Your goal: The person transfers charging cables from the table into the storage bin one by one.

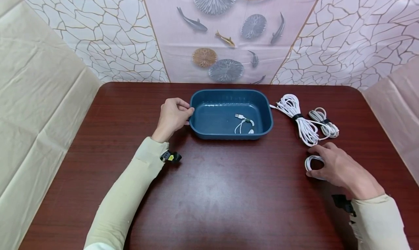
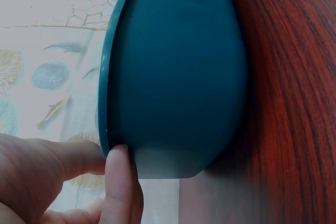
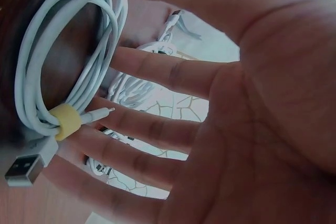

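Observation:
A dark blue plastic bin [image 1: 230, 136] stands at the far middle of the table, with a short white USB cable [image 1: 240, 122] inside it. My left hand [image 1: 173, 117] pinches the bin's left rim between thumb and fingers, as the left wrist view shows close up. At the right, my right hand [image 1: 342, 168] holds a coiled white USB cable [image 1: 308, 163], thumb on one side of the loop and fingers along the other. In the right wrist view that coil has a yellow tie [image 3: 67, 121] and a metal USB plug [image 3: 25, 170].
A long bundled white cable [image 1: 291, 108] with a black strap lies right of the bin. Beside it is a smaller strapped cable bundle [image 1: 324, 122]. The dark red-brown table [image 1: 209, 195] backs onto a patterned cloth [image 1: 226, 42].

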`<action>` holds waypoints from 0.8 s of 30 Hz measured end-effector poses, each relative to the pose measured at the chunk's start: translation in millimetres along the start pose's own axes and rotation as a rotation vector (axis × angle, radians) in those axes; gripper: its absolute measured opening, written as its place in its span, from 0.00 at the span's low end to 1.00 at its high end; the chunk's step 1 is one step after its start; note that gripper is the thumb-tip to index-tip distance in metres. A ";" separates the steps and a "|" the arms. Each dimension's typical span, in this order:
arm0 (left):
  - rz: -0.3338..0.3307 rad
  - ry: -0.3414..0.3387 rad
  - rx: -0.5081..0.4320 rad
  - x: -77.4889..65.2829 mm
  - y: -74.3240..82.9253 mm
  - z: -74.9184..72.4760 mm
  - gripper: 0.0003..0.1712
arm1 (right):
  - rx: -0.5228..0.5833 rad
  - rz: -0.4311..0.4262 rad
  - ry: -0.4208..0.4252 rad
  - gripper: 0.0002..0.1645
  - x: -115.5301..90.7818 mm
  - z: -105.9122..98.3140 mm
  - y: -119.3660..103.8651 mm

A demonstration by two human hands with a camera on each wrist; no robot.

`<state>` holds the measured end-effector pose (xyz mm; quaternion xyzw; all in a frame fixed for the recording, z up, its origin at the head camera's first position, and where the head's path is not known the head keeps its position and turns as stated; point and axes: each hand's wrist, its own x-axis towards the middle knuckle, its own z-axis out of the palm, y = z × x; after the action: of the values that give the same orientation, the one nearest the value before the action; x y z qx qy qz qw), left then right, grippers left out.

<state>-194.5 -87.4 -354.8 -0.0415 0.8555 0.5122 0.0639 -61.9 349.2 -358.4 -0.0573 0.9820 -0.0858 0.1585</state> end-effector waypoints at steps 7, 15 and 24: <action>0.004 -0.001 0.000 0.4 -0.2 0.2 0.11 | -0.007 -0.018 0.041 0.42 -0.5 2.1 0.0; 0.004 0.001 0.000 0.6 -0.1 0.5 0.11 | -0.015 -0.051 0.064 0.42 1.0 4.4 0.2; -0.002 -0.004 -0.011 0.1 -0.4 0.1 0.11 | -0.024 -0.050 0.050 0.33 3.1 2.4 -0.7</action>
<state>-194.5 -87.5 -355.2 -0.0419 0.8525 0.5169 0.0658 -63.9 347.7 -361.4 -0.0814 0.9848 -0.0793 0.1312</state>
